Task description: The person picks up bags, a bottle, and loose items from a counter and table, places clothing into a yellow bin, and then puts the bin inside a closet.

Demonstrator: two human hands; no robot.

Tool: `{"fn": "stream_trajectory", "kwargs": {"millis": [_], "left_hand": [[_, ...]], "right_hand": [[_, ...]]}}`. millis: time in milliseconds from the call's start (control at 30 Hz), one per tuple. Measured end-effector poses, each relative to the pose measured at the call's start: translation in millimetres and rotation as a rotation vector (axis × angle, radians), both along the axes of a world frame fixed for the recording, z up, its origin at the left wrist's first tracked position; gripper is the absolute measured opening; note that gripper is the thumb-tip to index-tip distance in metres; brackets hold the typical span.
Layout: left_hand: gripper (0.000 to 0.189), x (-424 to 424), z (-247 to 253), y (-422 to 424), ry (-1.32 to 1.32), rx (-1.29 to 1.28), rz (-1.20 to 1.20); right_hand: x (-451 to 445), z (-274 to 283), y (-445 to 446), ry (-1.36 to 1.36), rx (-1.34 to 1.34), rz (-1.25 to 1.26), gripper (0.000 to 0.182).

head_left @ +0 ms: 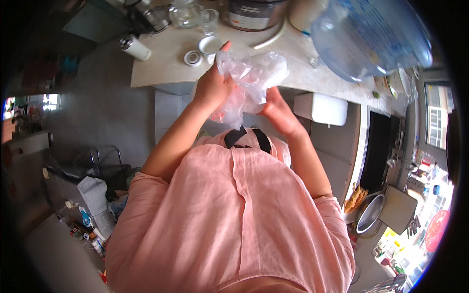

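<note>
A crumpled, translucent plastic bag (253, 75) is held up between my two hands, in front of the counter edge. My left hand (216, 86) grips its left side, thumb pointing up. At the bag's lower right, my right hand (276, 110) holds the plastic with thumb and fingers. Reddish patches show through the bag; what they are I cannot tell. Just beyond my left hand, a white cup (210, 45) and a round white lid (192, 58) rest on the countertop (165, 69).
A white tumbler (136, 49) lies near the counter's left end. Glass jars (185, 14) and a dark appliance (253, 14) stand at the back. A large blue water bottle (370, 36) looms at the right. Below the counter edge hangs a white bin (324, 109).
</note>
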State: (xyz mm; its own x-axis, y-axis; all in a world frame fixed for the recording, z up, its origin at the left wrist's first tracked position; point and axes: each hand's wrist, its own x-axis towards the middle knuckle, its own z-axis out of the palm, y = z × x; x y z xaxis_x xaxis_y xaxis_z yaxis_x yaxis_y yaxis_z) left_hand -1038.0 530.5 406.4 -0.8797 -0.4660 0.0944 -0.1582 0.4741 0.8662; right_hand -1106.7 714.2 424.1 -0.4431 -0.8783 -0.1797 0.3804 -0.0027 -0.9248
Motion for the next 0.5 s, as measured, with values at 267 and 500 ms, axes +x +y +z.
{"fn": "stream_trajectory", "kwargs": {"millis": [267, 500], "left_hand": [[0.083, 141.4, -11.2, -119.2, -0.068, 0.095, 0.118], [0.075, 283.5, 16.0, -192.9, 0.176, 0.802, 0.49]], "right_hand": [[117.2, -35.4, -174.3, 0.108, 0.05, 0.196, 0.071], [158.5, -68.5, -279.9, 0.274, 0.192, 0.327, 0.035]]}}
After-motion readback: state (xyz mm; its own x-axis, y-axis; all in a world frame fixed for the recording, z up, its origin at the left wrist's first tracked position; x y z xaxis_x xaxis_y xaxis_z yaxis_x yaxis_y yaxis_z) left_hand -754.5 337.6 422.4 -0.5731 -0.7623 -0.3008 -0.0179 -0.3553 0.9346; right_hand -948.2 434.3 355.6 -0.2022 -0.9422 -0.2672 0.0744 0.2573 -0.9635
